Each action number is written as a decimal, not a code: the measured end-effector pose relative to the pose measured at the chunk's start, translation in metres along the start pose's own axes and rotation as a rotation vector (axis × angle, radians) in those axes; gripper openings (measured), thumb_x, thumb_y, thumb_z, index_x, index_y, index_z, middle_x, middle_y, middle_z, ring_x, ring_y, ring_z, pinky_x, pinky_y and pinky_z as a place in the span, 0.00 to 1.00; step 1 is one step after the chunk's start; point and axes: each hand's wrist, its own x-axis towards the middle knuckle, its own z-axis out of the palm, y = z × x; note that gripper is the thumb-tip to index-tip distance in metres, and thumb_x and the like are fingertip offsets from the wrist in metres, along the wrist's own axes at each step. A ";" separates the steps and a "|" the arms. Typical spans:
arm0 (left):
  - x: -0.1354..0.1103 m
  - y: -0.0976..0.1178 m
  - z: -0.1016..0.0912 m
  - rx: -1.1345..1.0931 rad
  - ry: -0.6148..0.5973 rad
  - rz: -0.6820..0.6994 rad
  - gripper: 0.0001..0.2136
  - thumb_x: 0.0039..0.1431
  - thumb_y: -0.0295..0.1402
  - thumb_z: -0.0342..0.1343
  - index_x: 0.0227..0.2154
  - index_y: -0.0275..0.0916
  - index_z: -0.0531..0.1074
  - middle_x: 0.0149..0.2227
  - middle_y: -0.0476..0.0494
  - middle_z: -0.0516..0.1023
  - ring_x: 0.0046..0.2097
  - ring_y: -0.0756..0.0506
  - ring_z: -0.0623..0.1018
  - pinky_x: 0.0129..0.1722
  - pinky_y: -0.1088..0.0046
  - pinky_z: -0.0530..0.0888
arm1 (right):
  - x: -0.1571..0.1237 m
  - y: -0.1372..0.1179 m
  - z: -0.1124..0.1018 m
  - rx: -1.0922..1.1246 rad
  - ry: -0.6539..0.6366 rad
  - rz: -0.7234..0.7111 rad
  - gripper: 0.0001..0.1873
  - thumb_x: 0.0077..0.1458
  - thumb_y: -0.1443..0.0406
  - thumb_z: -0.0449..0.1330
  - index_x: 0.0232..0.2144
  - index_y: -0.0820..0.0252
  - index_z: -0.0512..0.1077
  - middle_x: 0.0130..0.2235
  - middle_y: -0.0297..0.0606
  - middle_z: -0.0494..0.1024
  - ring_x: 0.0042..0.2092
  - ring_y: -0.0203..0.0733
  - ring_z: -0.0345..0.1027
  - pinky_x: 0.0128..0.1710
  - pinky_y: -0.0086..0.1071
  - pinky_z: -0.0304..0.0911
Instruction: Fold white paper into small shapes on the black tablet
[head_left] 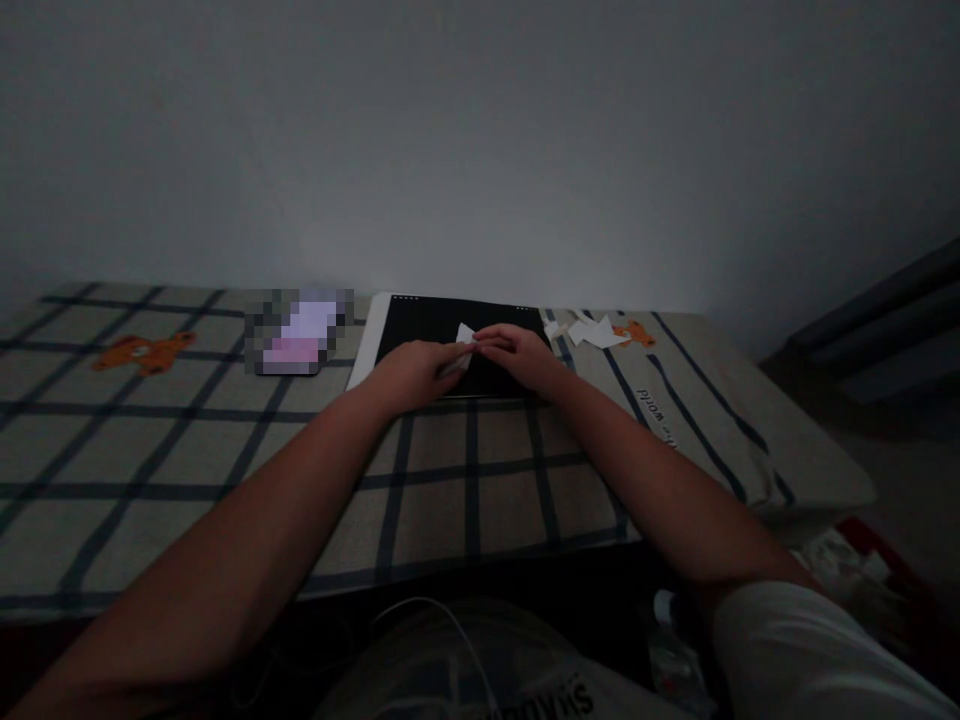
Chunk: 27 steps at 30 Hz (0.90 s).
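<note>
Both hands meet over a flat black panel (420, 318) with a white left border and tiny white marks along its far edge, like a tablet. My left hand (420, 376) is closed, with thumb and index finger around a small piece of white paper (465, 333). From the other side my right hand (525, 358) brings its fingertips together at the same paper, touching the left fingers. Part of the paper is hidden by the fingers. White paper scraps (596, 332) lie just beyond the panel's right side.
A checked cloth (472, 480) with orange animal figures covers the table against a plain wall. On the left lies a phone (300, 335), blurred out by blocks. Below the table's right side are a bottle (675, 650) and a red bin (862, 535) with crumpled white stuff.
</note>
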 end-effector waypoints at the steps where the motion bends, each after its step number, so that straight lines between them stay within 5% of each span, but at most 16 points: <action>1: 0.000 0.000 -0.001 -0.009 0.019 -0.022 0.23 0.67 0.41 0.51 0.63 0.47 0.71 0.46 0.42 0.85 0.40 0.42 0.83 0.42 0.68 0.75 | 0.000 -0.001 0.001 0.018 -0.020 -0.021 0.11 0.58 0.65 0.63 0.44 0.58 0.77 0.49 0.42 0.82 0.52 0.43 0.76 0.58 0.43 0.68; 6: 0.002 0.002 -0.001 -0.114 0.146 -0.171 0.21 0.65 0.33 0.54 0.60 0.44 0.74 0.47 0.42 0.85 0.42 0.43 0.83 0.46 0.68 0.75 | -0.002 -0.003 0.005 0.043 -0.069 -0.035 0.14 0.59 0.64 0.63 0.48 0.57 0.77 0.52 0.43 0.81 0.54 0.43 0.75 0.61 0.44 0.67; 11: 0.005 0.001 0.003 -0.301 0.382 -0.308 0.19 0.64 0.30 0.55 0.56 0.40 0.78 0.52 0.43 0.83 0.49 0.42 0.83 0.53 0.66 0.76 | -0.003 -0.010 0.005 0.010 0.124 -0.042 0.13 0.55 0.57 0.67 0.41 0.58 0.77 0.44 0.41 0.83 0.46 0.42 0.77 0.53 0.41 0.71; 15: 0.004 0.004 0.008 -0.412 0.545 -0.282 0.18 0.65 0.33 0.55 0.56 0.40 0.78 0.51 0.42 0.84 0.48 0.42 0.83 0.52 0.63 0.78 | -0.005 -0.020 0.005 -0.025 0.201 0.023 0.16 0.59 0.52 0.63 0.33 0.59 0.77 0.35 0.40 0.83 0.39 0.41 0.78 0.45 0.39 0.72; 22: -0.001 0.014 0.011 -0.398 0.528 -0.112 0.18 0.66 0.34 0.56 0.57 0.44 0.77 0.56 0.43 0.80 0.54 0.41 0.82 0.57 0.60 0.77 | -0.005 -0.019 0.008 -0.020 0.112 0.105 0.21 0.58 0.48 0.62 0.33 0.60 0.78 0.35 0.41 0.83 0.38 0.42 0.76 0.43 0.37 0.70; 27: 0.006 0.010 0.015 -0.670 0.491 -0.183 0.24 0.61 0.34 0.59 0.60 0.40 0.73 0.48 0.42 0.85 0.46 0.43 0.84 0.49 0.63 0.81 | -0.006 -0.019 0.002 -0.185 0.135 0.014 0.16 0.58 0.54 0.59 0.31 0.61 0.77 0.33 0.38 0.80 0.38 0.43 0.72 0.41 0.37 0.67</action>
